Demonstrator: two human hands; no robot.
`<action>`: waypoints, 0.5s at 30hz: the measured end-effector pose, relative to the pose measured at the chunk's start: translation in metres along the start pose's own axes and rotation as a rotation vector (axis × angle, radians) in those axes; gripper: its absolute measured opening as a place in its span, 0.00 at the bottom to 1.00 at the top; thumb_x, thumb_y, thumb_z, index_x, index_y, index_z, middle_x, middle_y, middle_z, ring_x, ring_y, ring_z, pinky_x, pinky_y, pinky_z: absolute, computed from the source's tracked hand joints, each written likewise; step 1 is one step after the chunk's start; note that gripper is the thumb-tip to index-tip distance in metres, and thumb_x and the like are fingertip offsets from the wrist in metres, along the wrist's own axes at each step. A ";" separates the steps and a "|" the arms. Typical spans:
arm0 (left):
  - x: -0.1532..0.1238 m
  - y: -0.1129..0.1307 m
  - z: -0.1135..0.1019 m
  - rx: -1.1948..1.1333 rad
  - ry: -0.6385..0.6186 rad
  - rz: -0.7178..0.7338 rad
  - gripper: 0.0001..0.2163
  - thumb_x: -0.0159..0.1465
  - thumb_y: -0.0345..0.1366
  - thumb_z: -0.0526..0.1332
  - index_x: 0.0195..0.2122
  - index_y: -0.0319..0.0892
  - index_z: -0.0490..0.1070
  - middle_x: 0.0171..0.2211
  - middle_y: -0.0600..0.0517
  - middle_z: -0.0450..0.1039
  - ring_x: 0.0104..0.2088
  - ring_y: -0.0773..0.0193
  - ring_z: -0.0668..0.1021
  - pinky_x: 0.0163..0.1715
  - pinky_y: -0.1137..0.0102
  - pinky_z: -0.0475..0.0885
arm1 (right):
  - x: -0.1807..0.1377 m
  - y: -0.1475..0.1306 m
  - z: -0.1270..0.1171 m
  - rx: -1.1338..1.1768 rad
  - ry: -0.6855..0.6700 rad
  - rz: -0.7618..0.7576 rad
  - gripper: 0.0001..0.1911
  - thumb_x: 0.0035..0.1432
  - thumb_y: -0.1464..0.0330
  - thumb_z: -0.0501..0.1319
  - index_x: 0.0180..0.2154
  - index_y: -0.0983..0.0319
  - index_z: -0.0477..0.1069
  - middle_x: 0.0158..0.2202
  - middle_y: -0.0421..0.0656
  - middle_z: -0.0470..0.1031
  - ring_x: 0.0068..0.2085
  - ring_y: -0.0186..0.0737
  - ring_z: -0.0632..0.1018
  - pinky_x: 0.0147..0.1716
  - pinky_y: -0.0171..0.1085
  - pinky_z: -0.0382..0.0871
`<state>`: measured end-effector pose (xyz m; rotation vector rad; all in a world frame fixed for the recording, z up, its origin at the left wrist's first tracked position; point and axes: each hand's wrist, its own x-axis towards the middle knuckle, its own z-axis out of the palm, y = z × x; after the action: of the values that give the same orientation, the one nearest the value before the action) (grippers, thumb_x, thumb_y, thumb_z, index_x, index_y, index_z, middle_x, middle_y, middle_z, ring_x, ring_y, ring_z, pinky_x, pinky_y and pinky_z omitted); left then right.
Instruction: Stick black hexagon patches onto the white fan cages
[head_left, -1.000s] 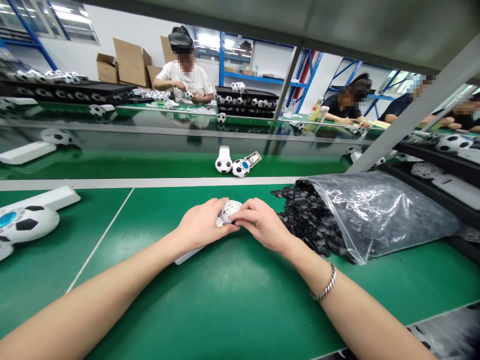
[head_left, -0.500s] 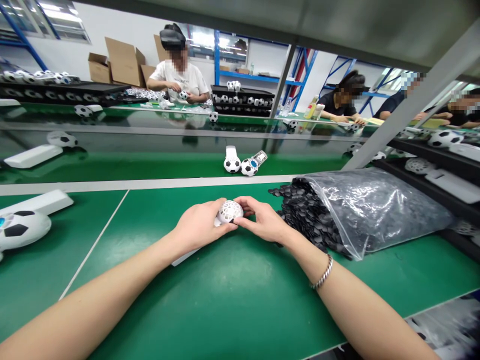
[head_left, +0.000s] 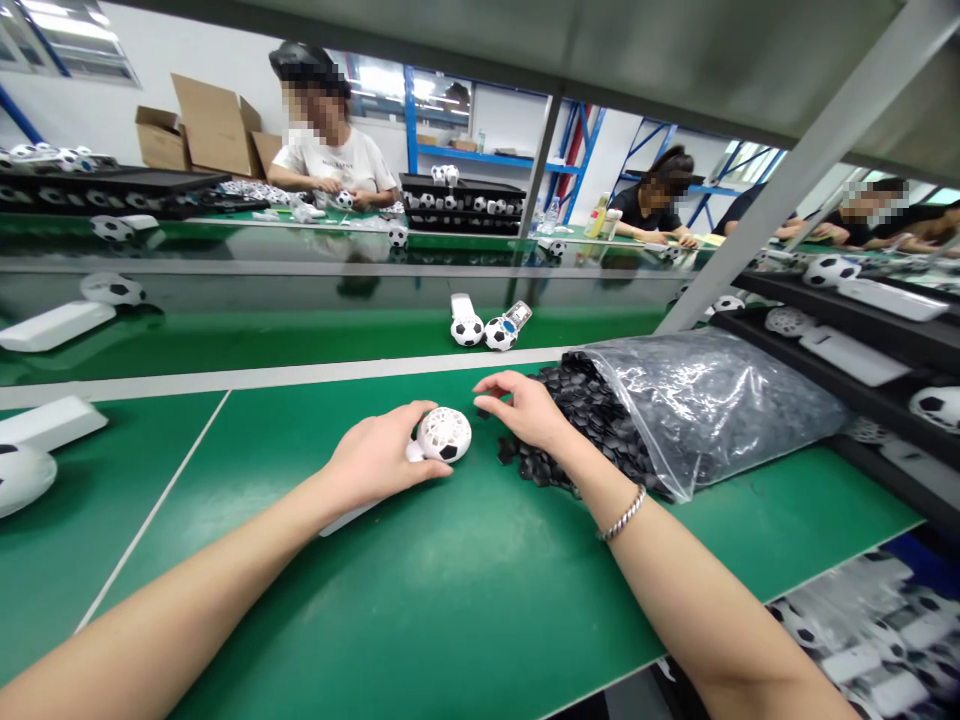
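Observation:
My left hand [head_left: 375, 458] is wrapped round a white ball-shaped fan [head_left: 444, 435] with a grille face and one black patch low on it; the fan's white handle [head_left: 341, 519] pokes out under my wrist onto the green mat. My right hand [head_left: 525, 408] hovers just right of the fan, off it, fingers bent and pinched at the edge of a heap of small black hexagon pieces [head_left: 592, 415]. What the fingertips hold, if anything, I cannot make out. The heap spills from a clear plastic bag [head_left: 712, 400].
Two finished football fans [head_left: 482, 327] lie on the belt beyond the white line. More white fan parts [head_left: 37, 450] lie at the left edge, and black shelves [head_left: 847, 330] with parts stand on the right. Other people sit at benches across the belt.
My right hand has let go of the fan and moved right to the black pieces. The left hand keeps the fan, now turned with a black patch showing. The view shifted right.

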<state>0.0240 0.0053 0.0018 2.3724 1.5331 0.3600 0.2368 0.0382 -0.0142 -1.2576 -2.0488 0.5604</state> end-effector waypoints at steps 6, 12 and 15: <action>0.002 -0.007 0.000 0.091 0.012 0.093 0.25 0.52 0.39 0.57 0.53 0.52 0.58 0.46 0.52 0.66 0.43 0.55 0.70 0.39 0.66 0.66 | 0.001 0.007 0.000 -0.510 -0.180 -0.143 0.09 0.56 0.70 0.57 0.38 0.62 0.73 0.37 0.45 0.72 0.41 0.39 0.71 0.43 0.36 0.63; 0.004 -0.013 -0.006 0.186 0.029 0.151 0.27 0.52 0.28 0.52 0.55 0.52 0.58 0.40 0.51 0.66 0.41 0.55 0.67 0.39 0.62 0.63 | 0.002 0.007 0.013 -0.597 -0.168 -0.118 0.12 0.58 0.76 0.51 0.40 0.66 0.71 0.34 0.50 0.72 0.40 0.44 0.71 0.39 0.39 0.64; 0.005 -0.015 -0.006 0.197 0.031 0.221 0.30 0.51 0.24 0.50 0.55 0.53 0.57 0.39 0.51 0.67 0.42 0.56 0.66 0.42 0.61 0.61 | 0.001 0.007 0.008 -0.508 -0.146 -0.113 0.13 0.57 0.77 0.52 0.43 0.65 0.69 0.39 0.48 0.72 0.42 0.40 0.71 0.42 0.37 0.64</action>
<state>0.0111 0.0166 0.0019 2.7117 1.3780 0.3067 0.2349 0.0420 -0.0244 -1.3965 -2.4647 0.0749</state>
